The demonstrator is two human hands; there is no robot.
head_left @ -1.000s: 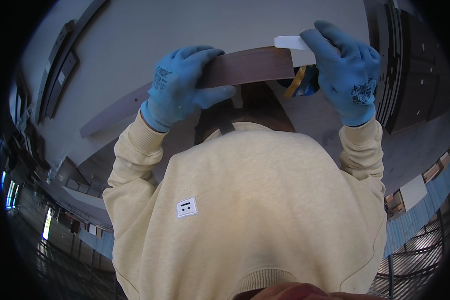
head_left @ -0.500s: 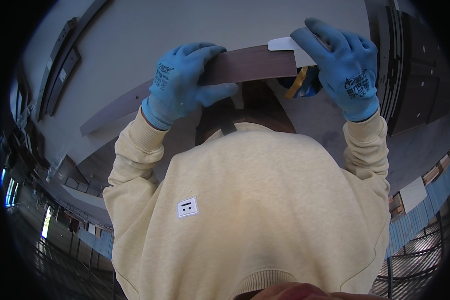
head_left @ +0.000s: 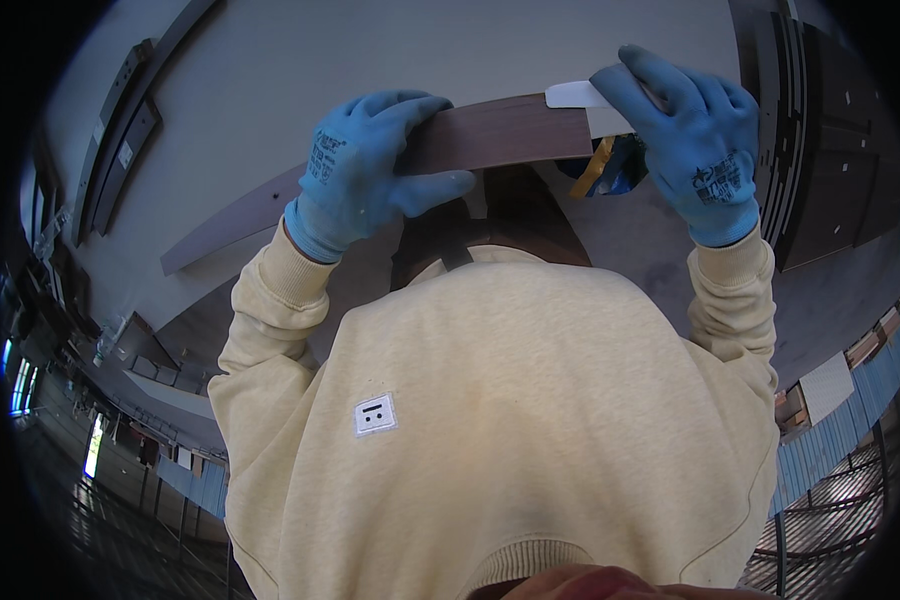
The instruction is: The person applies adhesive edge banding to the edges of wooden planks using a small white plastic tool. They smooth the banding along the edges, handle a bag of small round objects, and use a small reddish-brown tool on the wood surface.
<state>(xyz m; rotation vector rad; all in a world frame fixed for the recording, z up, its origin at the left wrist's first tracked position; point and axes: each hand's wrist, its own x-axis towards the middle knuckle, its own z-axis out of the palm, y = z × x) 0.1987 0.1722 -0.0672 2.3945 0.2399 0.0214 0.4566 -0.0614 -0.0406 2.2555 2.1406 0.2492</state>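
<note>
Some way along, I judge: left hand [head_left: 355, 178] fingers clasp brown board [head_left: 505, 134], right hand [head_left: 700, 145] fingers pinch white strip [head_left: 573, 95], only its tip over board's end between them.

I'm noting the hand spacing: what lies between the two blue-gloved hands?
Head view: the brown board, then a white strip and gold band near the right hand.
</note>
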